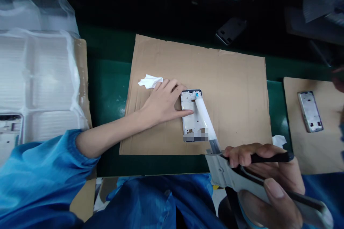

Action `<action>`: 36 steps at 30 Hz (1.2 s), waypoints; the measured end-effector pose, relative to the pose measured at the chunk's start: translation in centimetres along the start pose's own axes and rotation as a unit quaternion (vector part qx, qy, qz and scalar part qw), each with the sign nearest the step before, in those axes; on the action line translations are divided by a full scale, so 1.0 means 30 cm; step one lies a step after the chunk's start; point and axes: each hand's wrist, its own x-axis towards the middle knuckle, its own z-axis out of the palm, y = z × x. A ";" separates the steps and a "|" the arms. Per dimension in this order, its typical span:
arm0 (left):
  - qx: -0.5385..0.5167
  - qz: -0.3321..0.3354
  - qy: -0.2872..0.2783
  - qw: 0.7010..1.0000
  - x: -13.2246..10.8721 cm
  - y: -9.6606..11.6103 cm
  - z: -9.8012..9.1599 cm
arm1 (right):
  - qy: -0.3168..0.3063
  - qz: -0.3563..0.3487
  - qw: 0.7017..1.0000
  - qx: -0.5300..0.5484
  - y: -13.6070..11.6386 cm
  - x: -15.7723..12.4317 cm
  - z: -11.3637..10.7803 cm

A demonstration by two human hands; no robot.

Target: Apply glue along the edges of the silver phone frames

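A phone frame (191,116), pale metal with a dark rim, lies flat on a cardboard sheet (236,96). My left hand (168,102) steadies it from the left, the index finger at its upper left corner and the thumb reaching across its face. In my right hand (271,171) is a grey glue dispensing gun (231,177), the fingers wrapped over its black lever. Its white cartridge (205,118) slants up and left across the frame. The blue tip (197,94) is over the frame's top end; whether it touches is unclear. A crumpled white tissue (150,81) lies by my left fingers.
At left stands a compartmented plastic tray (51,75) with a phone part (10,132) in it. Another phone frame (310,111) rests on a second cardboard (298,154) at right, near a co-worker's hand (339,80). A dark phone part (231,30) lies beyond my sheet.
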 end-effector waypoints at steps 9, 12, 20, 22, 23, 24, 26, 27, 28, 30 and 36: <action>0.000 0.002 -0.002 1.000 0.000 -0.001 -0.001 | -0.049 0.006 0.949 0.312 -0.384 -0.934 0.319; 0.006 0.003 -0.003 1.000 0.000 0.001 -0.002 | -0.042 -0.002 0.928 0.371 -0.455 -1.019 0.361; 0.014 0.004 0.003 1.000 -0.002 -0.002 0.003 | -0.045 -0.011 0.929 0.367 -0.455 -0.992 0.356; 0.013 0.004 0.001 1.000 -0.001 -0.003 0.003 | -0.046 -0.017 0.929 0.368 -0.452 -0.993 0.355; 0.011 0.004 0.000 1.000 -0.001 -0.003 0.003 | -0.047 -0.017 0.928 0.368 -0.452 -0.993 0.354; 0.009 0.003 -0.002 1.000 -0.001 -0.003 0.003 | -0.046 -0.017 0.928 0.370 -0.452 -0.993 0.354; 0.004 0.001 -0.002 1.000 -0.001 -0.004 0.003 | -0.045 -0.015 0.927 0.371 -0.454 -0.992 0.355; 0.002 0.000 -0.002 1.000 -0.001 -0.004 0.003 | -0.045 -0.014 0.928 0.369 -0.455 -0.991 0.356; 0.000 0.000 -0.002 1.000 -0.001 -0.004 0.003 | -0.046 -0.014 0.929 0.367 -0.457 -0.990 0.357; -0.001 0.000 -0.002 1.000 0.000 -0.003 0.002 | -0.046 -0.014 0.930 0.364 -0.461 -0.991 0.359; 0.007 0.001 0.000 1.000 0.000 0.001 -0.002 | -0.044 -0.016 0.927 0.372 -0.463 -0.996 0.360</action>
